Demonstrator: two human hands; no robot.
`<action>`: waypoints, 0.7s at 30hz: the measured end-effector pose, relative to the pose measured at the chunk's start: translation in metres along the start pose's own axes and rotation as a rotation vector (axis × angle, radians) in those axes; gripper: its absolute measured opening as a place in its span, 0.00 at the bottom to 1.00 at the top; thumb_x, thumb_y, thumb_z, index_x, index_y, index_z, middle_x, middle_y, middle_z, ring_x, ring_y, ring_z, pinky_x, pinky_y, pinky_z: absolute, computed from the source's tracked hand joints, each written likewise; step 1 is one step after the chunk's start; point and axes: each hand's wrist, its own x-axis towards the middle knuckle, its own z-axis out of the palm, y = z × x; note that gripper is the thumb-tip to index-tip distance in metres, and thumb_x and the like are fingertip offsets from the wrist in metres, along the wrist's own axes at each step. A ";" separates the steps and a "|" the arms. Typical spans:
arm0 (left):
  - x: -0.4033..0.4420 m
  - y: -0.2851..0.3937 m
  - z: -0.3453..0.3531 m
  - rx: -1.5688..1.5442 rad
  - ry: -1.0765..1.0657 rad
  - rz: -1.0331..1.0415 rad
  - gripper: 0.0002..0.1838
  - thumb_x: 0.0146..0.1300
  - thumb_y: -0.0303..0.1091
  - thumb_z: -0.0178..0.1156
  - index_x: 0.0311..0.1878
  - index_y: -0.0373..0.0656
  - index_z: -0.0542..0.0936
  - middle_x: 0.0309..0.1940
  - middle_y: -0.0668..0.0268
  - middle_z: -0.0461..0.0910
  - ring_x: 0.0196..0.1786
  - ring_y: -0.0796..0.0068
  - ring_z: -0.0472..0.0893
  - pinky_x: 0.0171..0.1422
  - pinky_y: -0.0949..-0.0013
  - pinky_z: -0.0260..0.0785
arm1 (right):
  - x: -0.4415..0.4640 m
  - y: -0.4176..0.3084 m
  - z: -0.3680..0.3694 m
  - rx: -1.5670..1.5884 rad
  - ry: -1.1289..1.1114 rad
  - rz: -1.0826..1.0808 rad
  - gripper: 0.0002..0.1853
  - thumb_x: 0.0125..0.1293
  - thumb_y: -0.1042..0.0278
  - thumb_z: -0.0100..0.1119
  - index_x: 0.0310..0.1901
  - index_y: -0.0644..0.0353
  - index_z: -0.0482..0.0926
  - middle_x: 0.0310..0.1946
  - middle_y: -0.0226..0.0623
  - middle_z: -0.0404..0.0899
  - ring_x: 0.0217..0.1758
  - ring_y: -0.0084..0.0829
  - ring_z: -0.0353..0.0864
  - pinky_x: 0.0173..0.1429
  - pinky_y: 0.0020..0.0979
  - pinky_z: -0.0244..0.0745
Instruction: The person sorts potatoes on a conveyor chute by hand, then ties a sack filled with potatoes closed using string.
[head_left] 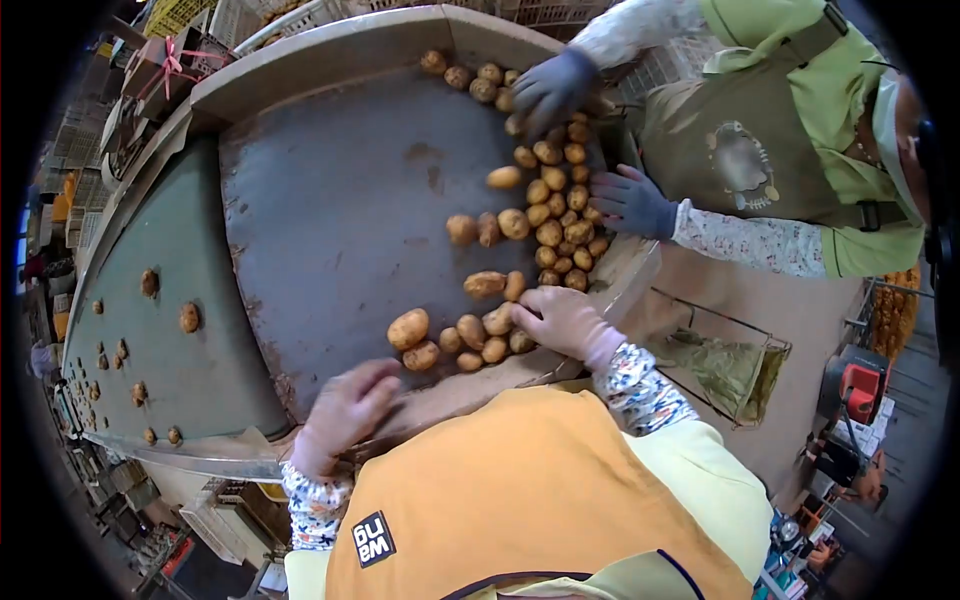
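Note:
My left hand (350, 405) is bare and slightly blurred at the near edge of the grey sorting surface. Its fingers are apart with nothing visible in them, left of a large potato (408, 329) and another potato (421, 355). On the right, my right hand (560, 318) reaches over the rim, fingers stretched and apart. Its fingertips touch or nearly touch a potato (497, 320) in a small cluster; the undersides of the fingers are hidden. Just beyond lie a long potato (484, 284) and a smaller upright-looking potato (514, 286).
Opposite, a co-worker's gloved hands (632, 203) are among a dense pile of potatoes (550, 233) at the right end. A green conveyor belt (190, 380) with scattered potatoes adjoins on the left. A raised rim (330, 52) borders the surface. A wire-framed green bag (715, 372) stands at right.

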 end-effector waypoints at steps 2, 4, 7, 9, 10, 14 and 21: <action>0.008 0.005 0.007 0.274 -0.224 -0.089 0.26 0.65 0.41 0.60 0.63 0.38 0.72 0.56 0.50 0.77 0.60 0.55 0.76 0.65 0.60 0.66 | -0.001 -0.005 0.010 -0.106 -0.240 -0.029 0.21 0.66 0.50 0.52 0.33 0.61 0.83 0.36 0.48 0.83 0.42 0.45 0.83 0.48 0.45 0.77; 0.020 -0.002 0.026 0.370 -0.249 0.124 0.27 0.65 0.44 0.59 0.64 0.40 0.71 0.56 0.50 0.77 0.63 0.50 0.73 0.68 0.57 0.63 | -0.007 -0.022 0.018 -0.041 -0.266 -0.283 0.21 0.65 0.50 0.53 0.32 0.62 0.82 0.35 0.47 0.82 0.42 0.45 0.82 0.47 0.44 0.76; 0.016 0.004 0.025 0.430 0.108 0.339 0.28 0.64 0.42 0.61 0.64 0.38 0.71 0.57 0.50 0.76 0.63 0.52 0.73 0.69 0.57 0.61 | 0.009 -0.007 0.003 0.048 0.012 -0.215 0.20 0.64 0.50 0.54 0.31 0.60 0.81 0.34 0.44 0.82 0.42 0.46 0.82 0.47 0.45 0.75; 0.009 0.005 0.009 0.362 0.308 0.300 0.26 0.65 0.37 0.61 0.64 0.36 0.71 0.57 0.54 0.77 0.60 0.60 0.76 0.68 0.61 0.64 | 0.003 0.010 0.002 -0.031 0.140 -0.098 0.17 0.64 0.51 0.55 0.31 0.57 0.82 0.32 0.43 0.82 0.41 0.44 0.82 0.47 0.45 0.74; 0.005 -0.002 0.002 0.361 0.303 0.290 0.26 0.65 0.37 0.61 0.64 0.36 0.71 0.57 0.54 0.77 0.60 0.60 0.76 0.68 0.61 0.64 | -0.006 0.010 0.005 -0.026 0.130 -0.096 0.17 0.64 0.51 0.55 0.31 0.57 0.82 0.32 0.43 0.82 0.41 0.44 0.82 0.47 0.45 0.74; 0.006 -0.013 0.001 -0.143 0.412 0.226 0.20 0.66 0.32 0.59 0.58 0.33 0.76 0.48 0.55 0.82 0.53 0.67 0.81 0.60 0.67 0.70 | -0.001 0.009 0.006 -0.109 -0.223 -0.073 0.15 0.62 0.53 0.58 0.36 0.59 0.82 0.33 0.44 0.81 0.42 0.42 0.80 0.47 0.42 0.74; 0.007 -0.015 -0.003 0.006 0.359 0.193 0.20 0.64 0.35 0.61 0.57 0.36 0.78 0.47 0.54 0.83 0.52 0.63 0.82 0.59 0.65 0.71 | 0.038 -0.009 0.007 -0.269 0.504 -0.115 0.19 0.59 0.53 0.65 0.44 0.60 0.81 0.44 0.40 0.77 0.50 0.42 0.76 0.55 0.43 0.70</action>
